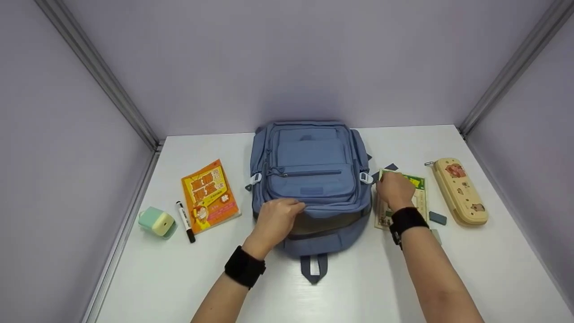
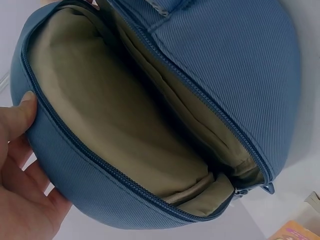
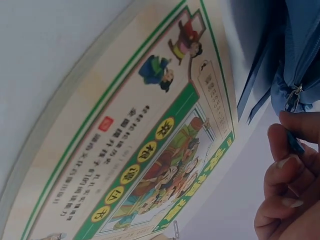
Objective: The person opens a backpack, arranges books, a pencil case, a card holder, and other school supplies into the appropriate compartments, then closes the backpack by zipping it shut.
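A blue backpack (image 1: 314, 152) lies on the white table, its main compartment unzipped and gaping toward me. Thumb on the outside, my left hand (image 1: 279, 220) grips the edge of the front flap. The left wrist view shows the beige lining (image 2: 115, 100) between two rows of zipper teeth. Beside the bag's right side is my right hand (image 1: 396, 190), its thumb and forefinger pinching a small blue zipper pull (image 3: 296, 144) near the metal slider (image 3: 295, 95). Under that hand in the head view lies a green-and-cream picture book (image 1: 420, 197), partly covered by it.
Left of the bag are an orange book (image 1: 210, 197), a black-and-white marker (image 1: 185, 222) and a green-and-yellow pencil sharpener (image 1: 157, 222). A yellow pencil case (image 1: 460, 190) and a dark eraser-like block (image 1: 437, 218) lie to the right. Grey-white panels wall the table in.
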`<state>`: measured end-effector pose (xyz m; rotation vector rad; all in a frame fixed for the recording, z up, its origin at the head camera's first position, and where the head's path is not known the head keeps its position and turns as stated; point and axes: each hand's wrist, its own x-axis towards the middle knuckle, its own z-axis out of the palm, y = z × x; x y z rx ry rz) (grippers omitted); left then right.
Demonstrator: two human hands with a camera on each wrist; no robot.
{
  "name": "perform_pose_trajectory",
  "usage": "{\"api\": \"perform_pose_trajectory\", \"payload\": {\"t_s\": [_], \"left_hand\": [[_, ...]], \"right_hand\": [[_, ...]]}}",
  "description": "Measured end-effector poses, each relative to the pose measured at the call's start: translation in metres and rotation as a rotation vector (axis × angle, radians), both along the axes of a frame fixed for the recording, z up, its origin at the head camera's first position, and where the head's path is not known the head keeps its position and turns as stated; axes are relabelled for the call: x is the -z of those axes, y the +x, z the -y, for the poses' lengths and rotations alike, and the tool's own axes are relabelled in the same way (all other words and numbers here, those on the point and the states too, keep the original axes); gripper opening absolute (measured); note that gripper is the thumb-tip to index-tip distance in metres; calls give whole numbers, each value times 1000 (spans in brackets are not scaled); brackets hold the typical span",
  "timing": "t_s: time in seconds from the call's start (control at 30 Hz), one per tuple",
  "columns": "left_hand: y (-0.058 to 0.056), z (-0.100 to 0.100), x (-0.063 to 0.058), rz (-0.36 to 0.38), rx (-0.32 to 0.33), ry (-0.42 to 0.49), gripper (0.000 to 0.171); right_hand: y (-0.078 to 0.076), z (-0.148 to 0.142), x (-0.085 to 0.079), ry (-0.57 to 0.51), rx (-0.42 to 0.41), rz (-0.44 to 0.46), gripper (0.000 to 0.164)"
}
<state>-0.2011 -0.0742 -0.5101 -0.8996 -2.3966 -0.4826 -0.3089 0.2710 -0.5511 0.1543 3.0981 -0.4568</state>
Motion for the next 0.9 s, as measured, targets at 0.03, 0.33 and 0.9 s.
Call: {"api": "perform_pose_trajectory", "payload": {"t_s": [0.03, 0.33, 0.9], "left_hand": [[0, 2, 0, 8, 3, -2, 16], [2, 19, -7, 122, 46, 1, 14], [3, 18, 9, 109, -14, 41, 11]], "right_hand": [[-1, 0, 0, 0, 2, -3, 23], [-10, 4, -6, 9, -8, -66, 25], [-5, 4, -2, 8, -57, -2, 19]]}}
